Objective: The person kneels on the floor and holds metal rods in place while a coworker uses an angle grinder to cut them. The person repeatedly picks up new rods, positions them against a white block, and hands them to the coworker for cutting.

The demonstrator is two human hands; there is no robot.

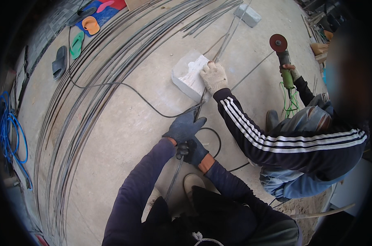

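Observation:
A thin bundle of steel rods (pixel 175 179) runs from between my feet up and away over a white block (pixel 188 73). My left hand (pixel 183 126), in a dark blue glove, is closed round the rods just short of the block, with its thumb sticking out. Closer to me, my right hand (pixel 194 152) grips the same bundle, its dark fingertips curled around it. A co-worker's gloved hand (pixel 214 78) presses the rods on the block. In the co-worker's other hand an angle grinder (pixel 285 65) with a reddish disc is held up, away from the rods.
Many long rods (pixel 81 100) lie curved across the concrete at left. A black cable (pixel 141 95) crosses the floor close to my hands. A second block (pixel 247 16) stands farther off. Sandals (pixel 76 45) and a coiled blue hose (pixel 9 127) lie at far left.

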